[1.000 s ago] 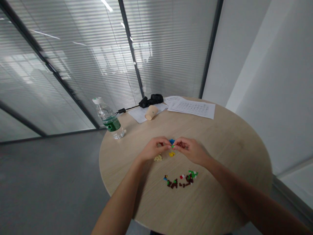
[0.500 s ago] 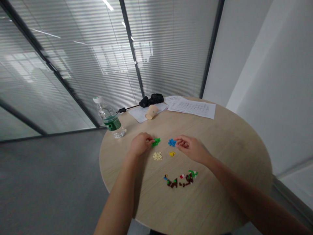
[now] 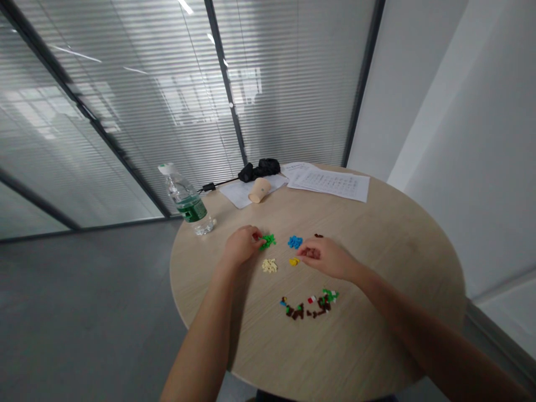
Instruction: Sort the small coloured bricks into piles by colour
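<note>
My left hand point(image 3: 242, 245) rests at the left edge of a small pile of green toy-brick pieces point(image 3: 268, 241). Its fingers are bent, and thumb and forefinger close on the pile's edge. Beside the yellow pieces point(image 3: 293, 261) is my right hand point(image 3: 326, 258), fingers curled but apart from the thumb, with nothing visible between them. Just beyond its fingertips lies a pile of blue pieces point(image 3: 295, 242). Cream pieces point(image 3: 269, 265) lie below the green ones. Behind my right hand, dark brown pieces point(image 3: 319, 235) show partly.
Nearer me, mixed brown, green, red and white pieces point(image 3: 324, 303) lie in a loose arc on the round table point(image 3: 377, 346). A water bottle point(image 3: 190, 206) stands at the left edge. Farther back are a paper cup point(image 3: 259, 190), printed sheets point(image 3: 330, 184) and a black bundle point(image 3: 262, 169).
My right hand has moved from the blue pile toward the yellow pieces, its fingers parting and uncovering brown pieces behind it. My left hand stays at the green pile.
</note>
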A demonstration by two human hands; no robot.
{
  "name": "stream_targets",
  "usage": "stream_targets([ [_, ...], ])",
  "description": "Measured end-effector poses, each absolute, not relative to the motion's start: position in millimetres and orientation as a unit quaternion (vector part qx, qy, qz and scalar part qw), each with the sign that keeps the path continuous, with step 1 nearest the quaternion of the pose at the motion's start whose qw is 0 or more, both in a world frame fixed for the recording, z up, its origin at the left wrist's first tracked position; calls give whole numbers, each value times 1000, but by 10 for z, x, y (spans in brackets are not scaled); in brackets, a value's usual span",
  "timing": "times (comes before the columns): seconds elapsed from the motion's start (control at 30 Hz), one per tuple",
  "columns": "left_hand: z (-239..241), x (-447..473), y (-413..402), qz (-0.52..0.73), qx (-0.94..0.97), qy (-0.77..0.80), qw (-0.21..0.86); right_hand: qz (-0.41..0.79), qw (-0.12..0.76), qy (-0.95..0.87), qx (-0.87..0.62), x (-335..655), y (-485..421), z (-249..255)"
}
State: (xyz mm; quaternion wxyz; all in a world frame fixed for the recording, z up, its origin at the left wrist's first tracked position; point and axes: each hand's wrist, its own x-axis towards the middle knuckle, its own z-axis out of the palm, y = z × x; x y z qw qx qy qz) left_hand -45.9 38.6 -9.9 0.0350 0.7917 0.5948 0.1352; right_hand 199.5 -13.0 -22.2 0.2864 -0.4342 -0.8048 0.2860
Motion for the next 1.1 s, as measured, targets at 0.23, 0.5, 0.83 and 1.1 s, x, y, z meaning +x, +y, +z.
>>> stream_targets([
  [0.23, -49, -420, 345, 131, 777, 616, 26, 390, 100, -846, -349, 2102, -166, -174],
  [0.5, -84, -355, 326, 189, 785, 588, 42, 434, 40, -843, -316, 2046, -238, -193],
  [0.83, -115, -300, 313, 230, 798, 551, 78, 357, 79, -870, -332, 2020, -248, -160],
  [1.1, -128, -275, 323, 252, 842, 470, 81, 197, 147, -838, -488, 2180, -31, -167],
])
